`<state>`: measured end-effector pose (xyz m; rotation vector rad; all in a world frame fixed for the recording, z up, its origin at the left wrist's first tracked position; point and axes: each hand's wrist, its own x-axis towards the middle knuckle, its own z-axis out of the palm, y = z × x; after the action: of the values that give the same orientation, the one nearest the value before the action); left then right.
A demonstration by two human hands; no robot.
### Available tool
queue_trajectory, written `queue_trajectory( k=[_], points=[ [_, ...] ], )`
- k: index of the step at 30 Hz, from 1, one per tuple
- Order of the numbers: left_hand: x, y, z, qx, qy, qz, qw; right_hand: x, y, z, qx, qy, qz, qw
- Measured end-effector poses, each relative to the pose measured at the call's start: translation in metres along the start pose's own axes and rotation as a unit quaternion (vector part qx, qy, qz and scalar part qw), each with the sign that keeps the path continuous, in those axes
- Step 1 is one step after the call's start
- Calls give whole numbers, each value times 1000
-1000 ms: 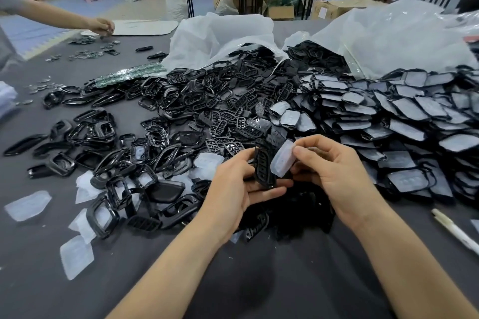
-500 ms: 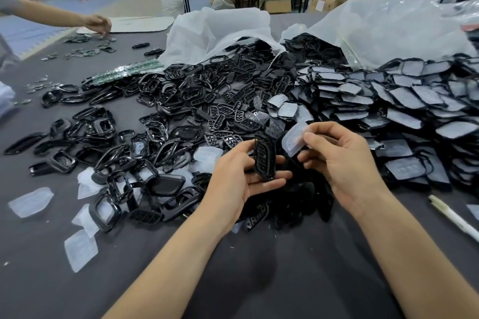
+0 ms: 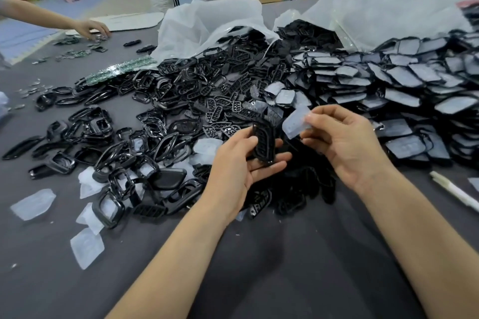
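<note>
Black slotted plastic shell (image 3: 264, 144) stands on end in the curled fingers of our left hand (image 3: 237, 166), while just right of it, not touching, our right hand (image 3: 346, 144) pinches a translucent rubbery pad (image 3: 294, 125) above the grey surface (image 3: 298, 267).

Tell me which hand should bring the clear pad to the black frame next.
Right. The right hand pinches the clear pad, free in the air, close beside the black frame; the left hand grips that frame and probably serves best as support.
</note>
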<state>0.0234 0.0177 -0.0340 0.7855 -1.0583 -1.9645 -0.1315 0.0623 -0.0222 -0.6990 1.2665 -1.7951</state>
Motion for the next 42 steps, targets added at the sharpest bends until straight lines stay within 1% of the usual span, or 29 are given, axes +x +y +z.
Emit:
queue_trajectory(
  k=[4, 6, 9, 12, 14, 19, 22, 24, 25, 29, 34, 38, 42],
  points=[
    [-2, 2, 0, -30, -2, -17, 999, 0, -1, 0, 54, -2, 16, 998],
    [-1, 3, -1, -34, -4, -18, 999, 1, -4, -1, 61, -9, 24, 998],
    [-1, 1, -2, -31, 2, -16, 999, 1, -3, -3, 33, -27, 26, 999],
    [-1, 0, -4, -9, -1, -5, 1000, 0, -3, -3, -13, -22, 11, 1000],
    [0, -1, -4, -9, 0, -3, 1000, -1, -3, -2, -25, -29, 7, 999],
    [1, 2, -3, -34, -13, -17, 999, -3, -5, 1, 16, -68, 61, 996],
    [1, 3, -3, -35, -21, -18, 999, -6, -4, 2, 26, -114, 103, 988],
    [1, 3, -2, -40, -21, -17, 999, -7, -3, 3, 31, -136, 112, 984],
    [1, 3, -2, -42, -20, -18, 999, -7, -2, 4, 31, -137, 112, 984],
    [1, 2, -2, -36, -21, -17, 999, -5, -1, 4, 22, -95, 116, 988],
    [1, 2, -3, -40, -24, -13, 999, -8, -2, 7, 23, -97, 124, 987],
    [2, 1, -4, -46, -34, -11, 998, -10, -1, 8, -13, -96, 109, 989],
    [4, 0, -3, -44, -15, -14, 999, -13, 1, 10, -124, -113, 72, 983]
  ],
)
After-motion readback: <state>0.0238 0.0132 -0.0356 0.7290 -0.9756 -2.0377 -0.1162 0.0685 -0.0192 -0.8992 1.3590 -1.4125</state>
